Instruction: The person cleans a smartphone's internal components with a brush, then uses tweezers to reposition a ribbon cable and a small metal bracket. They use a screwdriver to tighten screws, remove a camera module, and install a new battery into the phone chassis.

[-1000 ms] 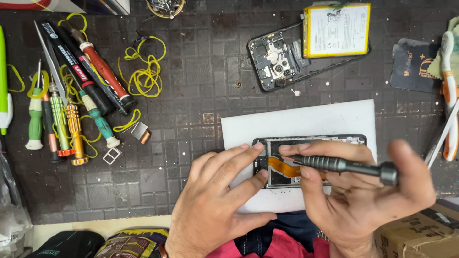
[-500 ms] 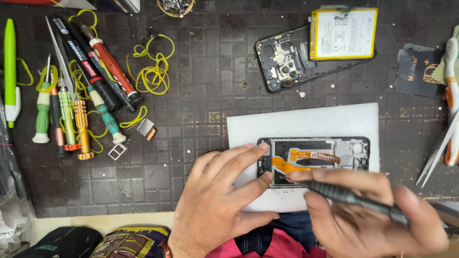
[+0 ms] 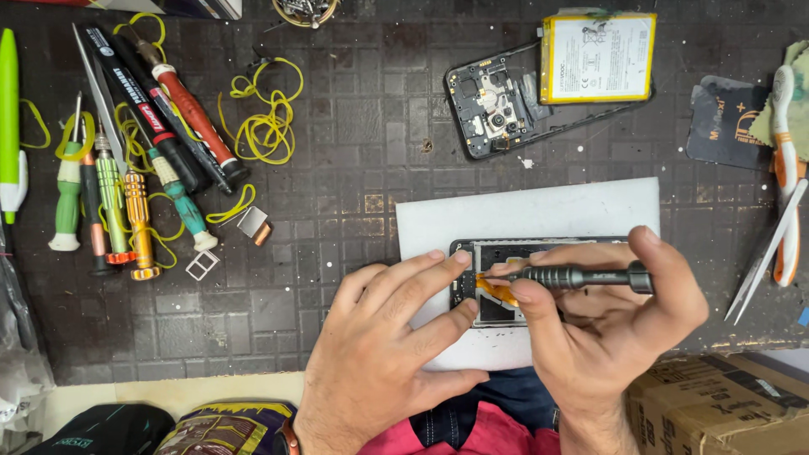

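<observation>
The opened phone (image 3: 506, 282) lies on a white sheet (image 3: 539, 215) on the counter (image 3: 354, 194). Since 0.5 s ago the right hand (image 3: 607, 324) has brought its grey screwdriver (image 3: 573, 275) back level, tip at the orange flex. The left hand (image 3: 388, 337) still pins the phone's left end, fingers (image 3: 421, 274) spread flat. Judged: work on the fastener resumes.

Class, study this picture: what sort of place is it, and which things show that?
Probably a phone repair bench. An opened phone lies on a white pad, a removed battery sits behind, and small screwdrivers lie on the gridded mat.
</observation>
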